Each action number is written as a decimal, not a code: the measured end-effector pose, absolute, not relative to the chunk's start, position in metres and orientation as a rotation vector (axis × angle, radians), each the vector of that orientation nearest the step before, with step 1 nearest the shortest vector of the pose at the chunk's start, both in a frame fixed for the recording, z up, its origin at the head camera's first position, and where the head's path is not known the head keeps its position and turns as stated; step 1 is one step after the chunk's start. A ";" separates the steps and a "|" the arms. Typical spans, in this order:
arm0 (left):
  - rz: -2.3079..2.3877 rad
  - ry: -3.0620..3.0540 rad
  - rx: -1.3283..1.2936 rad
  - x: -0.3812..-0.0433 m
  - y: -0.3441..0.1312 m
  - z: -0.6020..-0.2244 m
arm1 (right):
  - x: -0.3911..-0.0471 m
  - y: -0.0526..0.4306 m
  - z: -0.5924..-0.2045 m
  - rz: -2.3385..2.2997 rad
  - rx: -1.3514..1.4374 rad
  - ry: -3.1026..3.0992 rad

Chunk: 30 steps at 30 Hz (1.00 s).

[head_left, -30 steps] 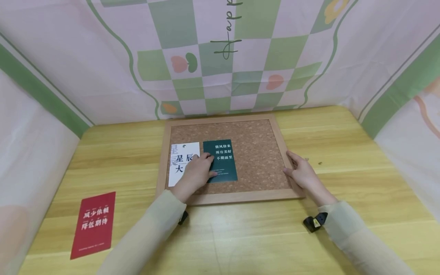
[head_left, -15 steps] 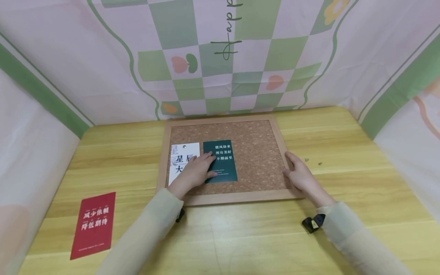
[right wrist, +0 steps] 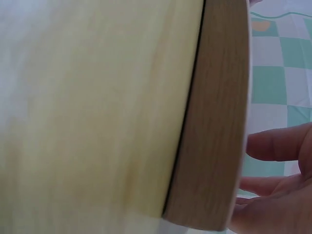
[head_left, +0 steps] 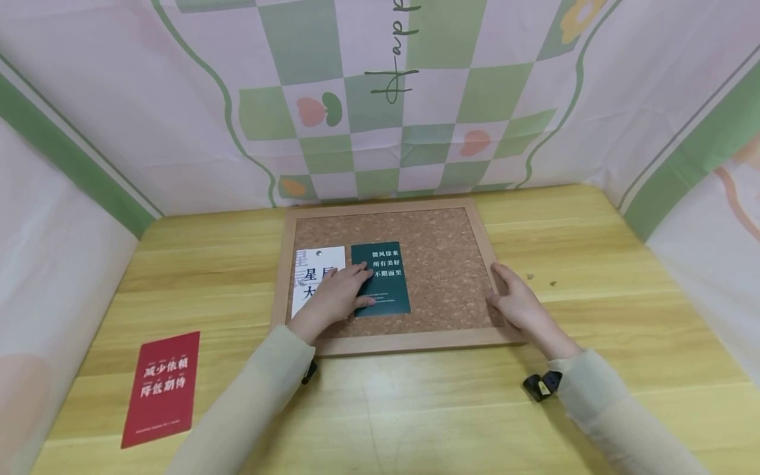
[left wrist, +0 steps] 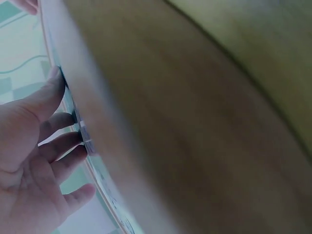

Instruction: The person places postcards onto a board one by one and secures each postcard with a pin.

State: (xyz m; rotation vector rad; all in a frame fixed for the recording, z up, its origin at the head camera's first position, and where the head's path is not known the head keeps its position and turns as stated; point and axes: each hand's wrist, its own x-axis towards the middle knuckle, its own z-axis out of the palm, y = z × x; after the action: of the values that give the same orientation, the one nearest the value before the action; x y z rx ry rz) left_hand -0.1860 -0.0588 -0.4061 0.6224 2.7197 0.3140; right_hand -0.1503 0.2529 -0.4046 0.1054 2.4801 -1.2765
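Observation:
On the table lies a wood-framed cork board [head_left: 445, 264]. A dark green card [head_left: 386, 284] with white lettering and, to its left, a white card [head_left: 305, 264] with a pin near its top both lie on the cork. My left hand [head_left: 340, 293] reaches over the white card, partly hiding it. Its thumb and several fingertips rest on the green card's left part; the left wrist view shows the fingers [left wrist: 63, 146] spread, with the little finger lifted. At the board's right side, my right hand [head_left: 522, 303] grips the frame [right wrist: 214, 117], thumb over its top.
A red card [head_left: 161, 389] with white lettering lies on the wooden table [head_left: 415, 409], left of the board. Two tiny bits [head_left: 553, 283] are on the table beyond my right hand. Patterned cloth [head_left: 380, 132] rises close behind the board and at both sides.
My left hand has shifted slightly and its fingers have flattened more onto the green card. The right hand stays at the frame, and cards and board look unmoved.

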 end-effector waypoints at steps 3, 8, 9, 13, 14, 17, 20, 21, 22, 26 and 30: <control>0.320 2.724 0.623 -0.186 -0.059 -0.407 | -0.148 0.253 -0.403 -1.277 0.095 2.477; 0.331 2.724 0.623 -0.187 -0.060 -0.409 | -0.144 0.255 -0.400 -1.294 0.069 2.462; 0.333 2.726 0.625 -0.187 -0.060 -0.410 | -0.144 0.255 -0.400 -1.298 0.064 2.462; 0.329 2.721 0.623 -0.188 -0.060 -0.410 | -0.142 0.261 -0.397 -1.254 0.024 2.539; 0.328 2.719 0.623 -0.188 -0.060 -0.410 | -0.142 0.263 -0.396 -1.243 0.016 2.563; 0.333 2.715 0.622 -0.188 -0.060 -0.410 | -0.143 0.273 -0.392 -1.223 0.007 2.612; 0.346 2.712 0.620 -0.187 -0.061 -0.410 | -0.145 0.284 -0.387 -1.249 0.025 2.615; 0.352 2.712 0.619 -0.186 -0.061 -0.410 | -0.146 0.288 -0.385 -1.248 0.034 2.622; 0.357 2.711 0.618 -0.186 -0.061 -0.410 | -0.147 0.291 -0.383 -1.250 0.046 2.626; 0.378 2.711 0.615 -0.186 -0.062 -0.411 | -0.150 0.305 -0.378 -1.232 0.082 2.658; 0.388 2.710 0.617 -0.185 -0.063 -0.412 | -0.156 0.319 -0.375 -1.178 0.101 2.702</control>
State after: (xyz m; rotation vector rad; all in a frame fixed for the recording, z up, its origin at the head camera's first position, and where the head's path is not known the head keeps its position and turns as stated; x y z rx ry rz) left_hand -0.1853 -0.0626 -0.4119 0.6173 2.7104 0.3882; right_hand -0.1557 0.3190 -0.3746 0.1010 2.7020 -1.1776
